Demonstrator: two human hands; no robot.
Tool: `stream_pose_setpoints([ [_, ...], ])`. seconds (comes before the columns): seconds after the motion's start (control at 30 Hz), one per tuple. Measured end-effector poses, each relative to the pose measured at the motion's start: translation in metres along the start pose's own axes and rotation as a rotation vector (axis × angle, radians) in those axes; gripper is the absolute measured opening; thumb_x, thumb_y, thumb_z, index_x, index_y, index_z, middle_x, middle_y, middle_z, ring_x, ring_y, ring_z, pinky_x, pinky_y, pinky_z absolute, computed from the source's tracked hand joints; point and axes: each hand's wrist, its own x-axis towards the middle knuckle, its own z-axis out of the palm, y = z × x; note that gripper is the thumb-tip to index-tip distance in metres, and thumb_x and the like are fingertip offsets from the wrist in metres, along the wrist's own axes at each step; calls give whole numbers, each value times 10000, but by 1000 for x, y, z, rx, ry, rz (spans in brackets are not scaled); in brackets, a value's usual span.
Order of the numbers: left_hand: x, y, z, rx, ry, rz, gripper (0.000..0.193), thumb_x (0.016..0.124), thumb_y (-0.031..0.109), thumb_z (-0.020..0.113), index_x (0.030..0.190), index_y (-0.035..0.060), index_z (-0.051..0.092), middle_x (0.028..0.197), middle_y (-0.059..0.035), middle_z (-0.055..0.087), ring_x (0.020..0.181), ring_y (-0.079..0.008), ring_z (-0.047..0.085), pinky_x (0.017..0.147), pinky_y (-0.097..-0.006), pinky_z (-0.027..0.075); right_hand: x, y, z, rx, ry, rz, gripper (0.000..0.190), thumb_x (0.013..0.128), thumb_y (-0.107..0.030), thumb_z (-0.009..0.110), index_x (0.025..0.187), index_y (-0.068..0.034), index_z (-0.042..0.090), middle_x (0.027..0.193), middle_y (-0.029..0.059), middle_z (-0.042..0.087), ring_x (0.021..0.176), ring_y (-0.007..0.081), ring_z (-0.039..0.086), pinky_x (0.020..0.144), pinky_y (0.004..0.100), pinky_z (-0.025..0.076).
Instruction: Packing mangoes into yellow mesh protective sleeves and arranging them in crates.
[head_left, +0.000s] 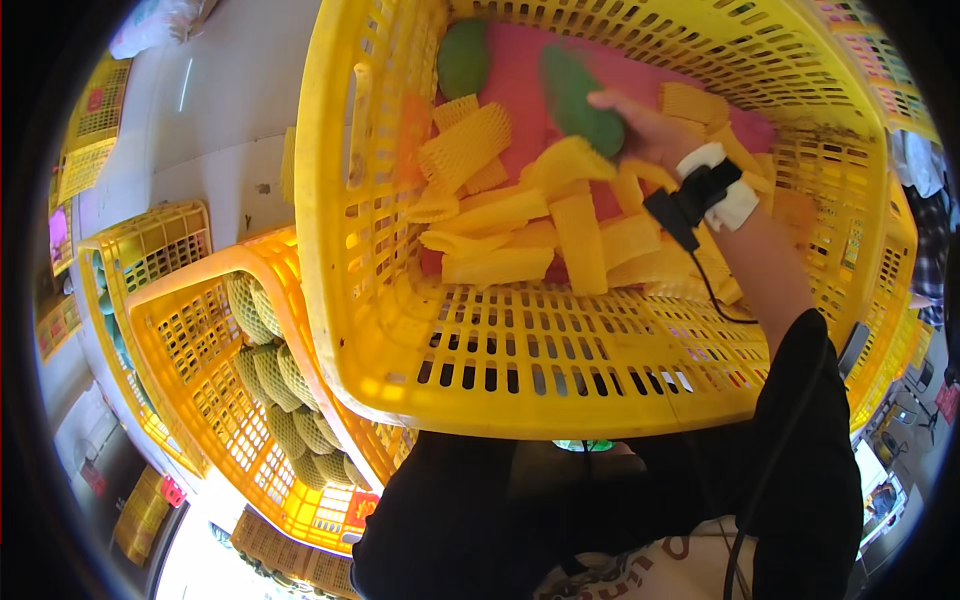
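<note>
My right hand (652, 129) is inside a large yellow plastic crate (547, 409), closed around a green mango (581, 97) that is blurred. A wrist strap with a small black device and a cable is on that arm. Several yellow foam net sleeves (574, 244) lie in a heap beneath and beside the hand. Another green mango (462, 60) rests at the crate's upper left corner, above the sleeves. Pink material (517, 52) lines the crate's bottom. My left hand is out of view; below the crate are dark clothing and a small green object (583, 445).
At left, an orange-yellow crate (195, 277) holds several fruits in netting (289, 367). Beyond it stands a crate (142, 225) with green fruits. More yellow crates (896, 277) are at right, near a person's checked clothing (926, 255).
</note>
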Motion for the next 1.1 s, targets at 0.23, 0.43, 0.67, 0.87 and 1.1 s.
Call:
stream_pose_setpoints([
  [0.23, -7, 1, -5, 26, 12, 27, 138, 866, 237, 468, 950, 154, 539, 835, -6, 504, 759, -164, 446, 690, -346, 332, -19, 61, 66, 51, -115, 331, 525, 750, -454, 618, 1143, -126, 499, 1039, 18, 543, 900, 134, 524, 748, 307, 450],
  [0.43, -6, 1, -4, 65, 18, 48, 169, 866, 279, 476, 947, 137, 519, 812, -9, 492, 725, -171, 443, 677, -350, 348, -36, 52, 91, 0, -162, 218, 550, 760, -354, 642, 1180, -33, 488, 1080, 52, 549, 945, 136, 535, 804, 270, 436],
  [0.67, -24, -16, 7, 223, -109, 165, 224, 866, 327, 485, 945, 117, 496, 785, -13, 479, 686, -180, 439, 660, -354, 367, -85, -28, 98, 60, -127, -86, 560, 767, -335, 643, 1177, -1, 458, 1066, 81, 538, 944, 166, 536, 838, 296, 433],
  [0.87, -20, -50, 29, 263, -75, 430, 212, 884, 197, 405, 947, 5, 469, 732, -153, 540, 597, -241, 530, 559, -352, 461, -200, -84, 121, 23, -26, -394, 473, 825, -337, 570, 1169, -31, 460, 1064, 63, 555, 953, 158, 547, 770, 308, 465],
  [1.1, -45, -39, 84, 407, -294, 574, 210, 872, 157, 406, 991, 0, 478, 829, -97, 540, 753, -182, 533, 738, -316, 429, -269, -91, 128, 79, 179, -416, 503, 772, -358, 642, 1124, -31, 494, 949, 66, 587, 846, 178, 585, 695, 299, 495],
])
